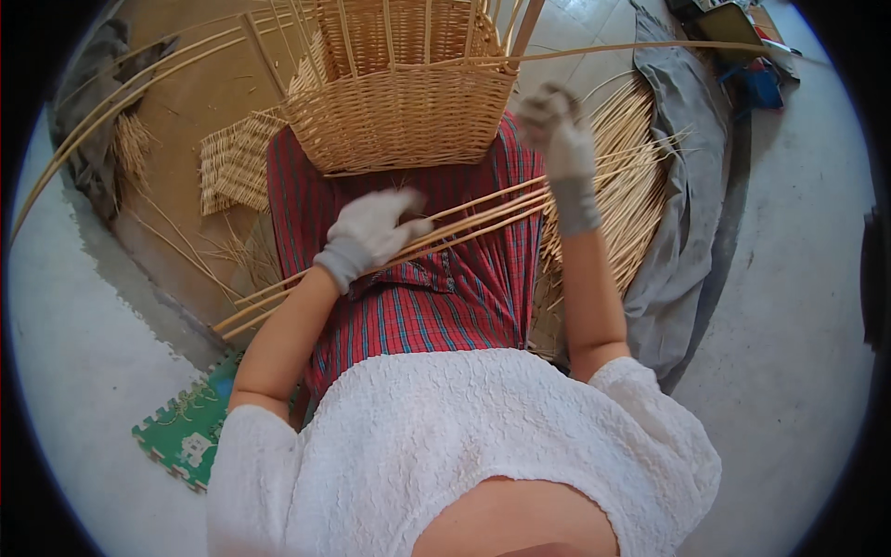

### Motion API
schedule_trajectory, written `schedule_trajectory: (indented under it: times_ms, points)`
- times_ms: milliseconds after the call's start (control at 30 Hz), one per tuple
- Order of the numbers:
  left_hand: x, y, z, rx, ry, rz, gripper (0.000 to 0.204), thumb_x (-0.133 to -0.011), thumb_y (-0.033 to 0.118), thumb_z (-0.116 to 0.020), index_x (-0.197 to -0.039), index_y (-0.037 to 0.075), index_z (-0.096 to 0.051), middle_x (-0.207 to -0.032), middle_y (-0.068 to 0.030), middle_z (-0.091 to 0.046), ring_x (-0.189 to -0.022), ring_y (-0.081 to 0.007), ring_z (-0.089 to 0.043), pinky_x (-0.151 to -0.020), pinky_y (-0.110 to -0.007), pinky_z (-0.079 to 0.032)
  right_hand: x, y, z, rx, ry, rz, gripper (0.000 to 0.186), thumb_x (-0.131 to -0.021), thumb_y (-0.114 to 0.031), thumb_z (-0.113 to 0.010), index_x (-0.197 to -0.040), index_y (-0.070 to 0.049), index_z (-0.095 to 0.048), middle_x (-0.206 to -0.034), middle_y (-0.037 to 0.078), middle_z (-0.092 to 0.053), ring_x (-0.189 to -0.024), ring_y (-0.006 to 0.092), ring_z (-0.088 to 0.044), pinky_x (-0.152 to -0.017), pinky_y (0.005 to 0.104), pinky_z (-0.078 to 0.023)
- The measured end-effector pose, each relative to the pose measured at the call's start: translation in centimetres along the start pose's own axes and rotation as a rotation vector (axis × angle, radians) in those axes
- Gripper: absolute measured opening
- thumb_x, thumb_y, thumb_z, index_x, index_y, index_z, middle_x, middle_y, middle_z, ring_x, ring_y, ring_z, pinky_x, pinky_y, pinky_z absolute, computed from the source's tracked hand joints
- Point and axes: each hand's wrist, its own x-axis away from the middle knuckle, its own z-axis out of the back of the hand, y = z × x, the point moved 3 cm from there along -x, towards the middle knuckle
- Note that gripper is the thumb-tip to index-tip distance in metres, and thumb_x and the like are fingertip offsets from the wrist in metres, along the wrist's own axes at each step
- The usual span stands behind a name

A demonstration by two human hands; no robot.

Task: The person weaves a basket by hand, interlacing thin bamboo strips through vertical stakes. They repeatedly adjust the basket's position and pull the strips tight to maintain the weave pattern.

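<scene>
A partly woven wicker basket (399, 116) rests at the far end of my lap, with upright stakes standing from its rim. Several long willow rods (483, 215) lie slantwise across the red plaid cloth (408, 320) over my legs. Over these rods is my left hand (376, 227) in a white knit glove, its thumb apart from its blurred fingers. Raised beside the basket's right corner is my gloved right hand (559, 135). Its fingers are smeared by motion, so any hold is hidden. One long weaver (631, 48) runs out rightward from the basket's rim.
A thick bundle of peeled rods (626, 186) lies at the right on grey cloth (687, 223). A flat woven piece (237, 162) is left of the basket. Long bent rods (121, 97) arc out on the left. A green foam mat (190, 432) lies near my left elbow.
</scene>
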Motion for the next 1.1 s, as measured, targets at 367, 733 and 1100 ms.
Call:
schedule_trajectory:
  times_ms: [367,733,1100]
  points:
    - [0.2,-0.1,8.1,0.016,0.826,-0.371,0.016,-0.093,0.021,-0.071,-0.099,0.007,-0.067,-0.082,-0.0103,-0.067,-0.082,-0.0323,-0.065,-0.079,-0.041,-0.051,5.3,-1.9,-5.5,-0.03,-0.472,0.491,0.028,-0.108,-0.021,-0.052,-0.13,-0.004,-0.056,-0.121,0.019,-0.067,-0.115,0.025,-0.066,-0.098,0.0399,-0.054]
    - [-5.3,-4.1,10.9,0.184,0.941,-0.018,0.054,-0.087,0.011,-0.078,-0.137,0.01,-0.058,-0.119,-0.0094,-0.073,-0.097,-0.0246,-0.072,-0.087,-0.037,-0.058,-1.8,-3.2,3.6,-0.158,0.19,0.425,0.02,-0.099,-0.006,-0.066,-0.115,-0.006,-0.054,-0.108,0.013,-0.07,-0.097,0.0236,-0.071,-0.079,0.0347,-0.063]
    - [-7.0,-1.2,12.1,0.024,1.024,-0.029,0.038,-0.097,0.021,-0.068,-0.132,0.01,-0.059,-0.105,-0.009,-0.076,-0.094,-0.0302,-0.073,-0.083,-0.04,-0.057,-2.7,-0.3,5.4,0.013,0.101,0.348,0.02,-0.099,-0.005,-0.065,-0.115,-0.005,-0.053,-0.108,0.013,-0.068,-0.1,0.0241,-0.07,-0.082,0.0377,-0.062]
